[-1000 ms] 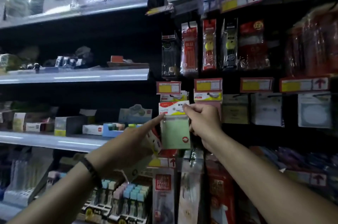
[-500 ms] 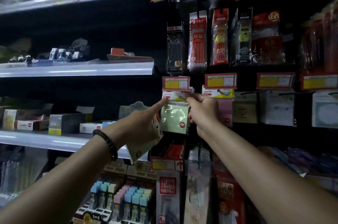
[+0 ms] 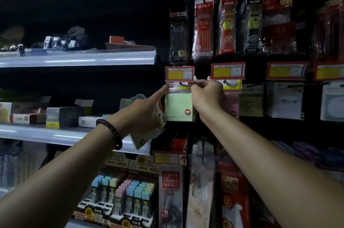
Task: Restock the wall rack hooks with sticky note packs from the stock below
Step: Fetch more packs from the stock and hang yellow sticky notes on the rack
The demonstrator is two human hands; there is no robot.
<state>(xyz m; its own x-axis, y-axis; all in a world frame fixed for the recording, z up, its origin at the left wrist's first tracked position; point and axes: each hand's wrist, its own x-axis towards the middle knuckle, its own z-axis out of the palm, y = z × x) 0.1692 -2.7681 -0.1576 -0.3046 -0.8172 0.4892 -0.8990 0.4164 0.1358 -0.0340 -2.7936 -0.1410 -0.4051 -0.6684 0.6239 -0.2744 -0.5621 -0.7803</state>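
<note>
A pale green sticky note pack [image 3: 178, 106] hangs just under a red and yellow price tag [image 3: 179, 73] on the wall rack. My right hand [image 3: 207, 95] pinches the pack's top right corner at the hook. My left hand [image 3: 143, 114] points its index finger at the pack's top left corner while its other fingers hold several more packs [image 3: 149, 134] against the palm. A pink sticky note pack [image 3: 231, 105] hangs on the neighbouring hook to the right, partly hidden by my right hand.
Pen and refill packs [image 3: 203, 26] hang on the row above. White packs [image 3: 284, 100] hang further right. Metal shelves [image 3: 78, 59] with small boxes jut out on the left. Below sit a display of lead cases [image 3: 130, 196] and more hanging packs [image 3: 232, 199].
Both hands have raised the green pack until its header sits right under the price tag. The camera has moved closer and tilted up slightly.
</note>
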